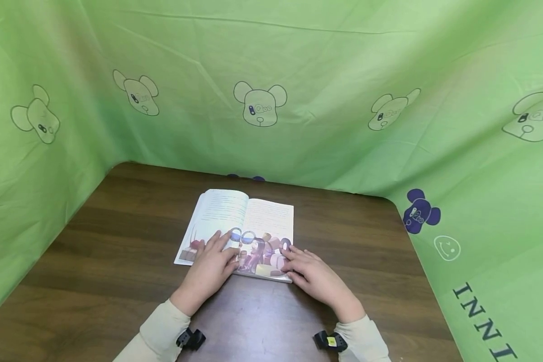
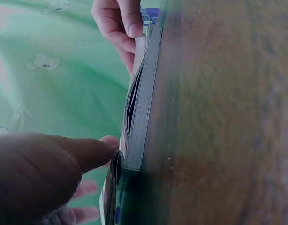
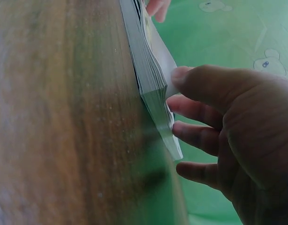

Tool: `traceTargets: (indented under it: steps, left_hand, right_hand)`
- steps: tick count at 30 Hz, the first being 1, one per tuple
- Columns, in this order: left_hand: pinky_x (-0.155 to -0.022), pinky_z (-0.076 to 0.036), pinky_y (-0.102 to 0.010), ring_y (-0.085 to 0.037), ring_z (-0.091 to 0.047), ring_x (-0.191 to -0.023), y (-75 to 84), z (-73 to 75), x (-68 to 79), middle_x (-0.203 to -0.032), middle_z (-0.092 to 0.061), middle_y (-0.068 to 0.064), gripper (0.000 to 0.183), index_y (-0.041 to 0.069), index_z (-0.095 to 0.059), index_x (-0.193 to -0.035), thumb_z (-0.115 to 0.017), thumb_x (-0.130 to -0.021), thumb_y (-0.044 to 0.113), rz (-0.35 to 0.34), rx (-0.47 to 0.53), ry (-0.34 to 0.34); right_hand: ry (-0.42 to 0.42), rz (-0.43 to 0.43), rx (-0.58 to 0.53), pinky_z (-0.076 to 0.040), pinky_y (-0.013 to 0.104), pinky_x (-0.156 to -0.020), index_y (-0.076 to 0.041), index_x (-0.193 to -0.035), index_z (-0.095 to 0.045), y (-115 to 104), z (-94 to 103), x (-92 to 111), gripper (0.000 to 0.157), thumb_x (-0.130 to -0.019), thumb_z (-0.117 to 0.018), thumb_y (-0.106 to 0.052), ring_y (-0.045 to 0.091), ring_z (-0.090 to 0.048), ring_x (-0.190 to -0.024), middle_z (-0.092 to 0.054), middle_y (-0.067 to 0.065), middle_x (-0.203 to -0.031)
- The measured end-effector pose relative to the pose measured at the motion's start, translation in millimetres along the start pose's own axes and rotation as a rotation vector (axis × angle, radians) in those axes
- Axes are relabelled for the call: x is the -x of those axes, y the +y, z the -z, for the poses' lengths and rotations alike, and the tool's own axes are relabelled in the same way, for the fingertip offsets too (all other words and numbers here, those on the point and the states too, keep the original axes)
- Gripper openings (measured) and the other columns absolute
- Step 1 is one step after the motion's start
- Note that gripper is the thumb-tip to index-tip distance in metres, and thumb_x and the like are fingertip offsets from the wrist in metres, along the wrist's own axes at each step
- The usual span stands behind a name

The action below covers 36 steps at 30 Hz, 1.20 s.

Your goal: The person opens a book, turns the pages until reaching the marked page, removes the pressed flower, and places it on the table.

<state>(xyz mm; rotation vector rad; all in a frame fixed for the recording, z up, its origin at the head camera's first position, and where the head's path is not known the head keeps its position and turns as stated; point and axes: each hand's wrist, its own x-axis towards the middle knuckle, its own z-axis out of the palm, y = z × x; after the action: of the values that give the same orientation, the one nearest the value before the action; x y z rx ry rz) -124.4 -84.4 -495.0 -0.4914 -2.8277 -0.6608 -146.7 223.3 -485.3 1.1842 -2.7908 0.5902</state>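
1. On the dark wooden table (image 1: pixel 366 241), in front of the person, an open book (image 1: pixel 269 216) lies with its pages facing up.
2. Over the lower part of the pages, near the centre fold, rests the left hand (image 1: pixel 210 264), fingers loosely spread.
3. At the book's lower right corner is the right hand (image 1: pixel 314 274), fingers apart along the side edge, thumb at the page (how firmly it presses, I cannot tell).
4. Between the hands, a coloured illustration (image 1: pixel 264 256) sits below printed lines.
5. Beyond the table hangs a green cloth (image 1: pixel 262 50) printed with animal heads.
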Motion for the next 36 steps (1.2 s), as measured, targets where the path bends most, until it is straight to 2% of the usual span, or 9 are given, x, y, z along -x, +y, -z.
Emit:
traceTargets:
  steps: [5,7,12,15,21,28,36]
  left_hand:
    - [-0.109,-0.032,-0.075,-0.044,-0.043,-0.144,-0.1,1.3,-1.1,-0.148,-0.058,-0.012,0.023,0.024,-0.079,-0.116,-0.074,-0.094,0.018,-0.124,0.046,-0.027]
    - [-0.108,-0.032,-0.076,-0.044,-0.042,-0.144,-0.3,1.5,-0.9,-0.146,-0.06,-0.01,0.024,0.025,-0.079,-0.118,-0.073,-0.095,0.018,-0.146,0.054,-0.046]
    - [-0.111,-0.028,-0.075,-0.043,-0.034,-0.15,0.0,1.1,1.4,-0.15,-0.056,-0.009,0.031,0.022,-0.078,-0.121,-0.075,-0.093,0.036,-0.115,0.092,-0.14]
    - [-0.113,-0.026,-0.075,-0.043,-0.032,-0.151,0.9,0.9,1.9,-0.153,-0.053,-0.009,0.038,0.021,-0.078,-0.121,-0.076,-0.091,0.044,-0.094,0.11,-0.167]
    - [-0.114,-0.026,-0.073,-0.041,-0.035,-0.15,1.0,-1.2,1.4,-0.152,-0.055,-0.006,0.035,0.023,-0.079,-0.119,-0.079,-0.089,0.04,-0.074,0.103,-0.148]
    - [-0.113,-0.029,-0.073,-0.04,-0.04,-0.147,2.5,-3.9,1.7,-0.15,-0.056,-0.005,0.028,0.024,-0.08,-0.116,-0.081,-0.089,0.031,-0.06,0.086,-0.105]
    - [-0.111,-0.032,-0.072,-0.038,-0.043,-0.146,3.9,-4.1,0.8,-0.147,-0.06,-0.004,0.024,0.027,-0.08,-0.117,-0.077,-0.093,0.03,-0.043,0.065,-0.073]
  right_hand:
    - [-0.002,0.011,0.016,-0.038,0.062,-0.112,-0.02,-0.105,-0.075,-1.4,1.0,-0.5,0.013,-0.095,-0.071,-0.012,0.036,-0.052,-0.139,-0.061,0.01,-0.145]
    - [0.002,0.006,0.019,-0.039,0.06,-0.113,-0.019,-0.104,-0.075,-2.7,2.0,-0.7,0.012,-0.096,-0.07,-0.012,0.035,-0.053,-0.139,-0.062,0.01,-0.144]
    - [0.034,-0.016,0.023,-0.042,0.056,-0.112,-0.014,-0.104,-0.07,-4.5,1.1,-1.0,0.008,-0.099,-0.066,-0.011,0.032,-0.055,-0.137,-0.063,0.008,-0.143]
    - [0.052,-0.035,0.02,-0.044,0.053,-0.111,-0.014,-0.106,-0.068,-4.6,-0.1,-1.3,0.008,-0.102,-0.062,-0.011,0.03,-0.057,-0.136,-0.065,0.006,-0.141]
    - [0.076,-0.059,0.043,-0.047,0.048,-0.109,-0.013,-0.119,-0.067,-5.5,-0.3,-2.0,0.018,-0.103,-0.06,-0.015,0.026,-0.059,-0.134,-0.067,0.003,-0.138]
    - [0.146,-0.036,0.073,-0.051,0.044,-0.103,-0.014,-0.117,-0.067,-6.1,0.3,-4.3,0.016,-0.102,-0.062,-0.016,0.024,-0.063,-0.128,-0.07,0.001,-0.134]
    - [0.181,-0.023,0.109,-0.053,0.045,-0.101,-0.014,-0.119,-0.066,-5.5,-0.4,-6.5,0.018,-0.102,-0.063,-0.018,0.022,-0.065,-0.126,-0.072,0.0,-0.13]
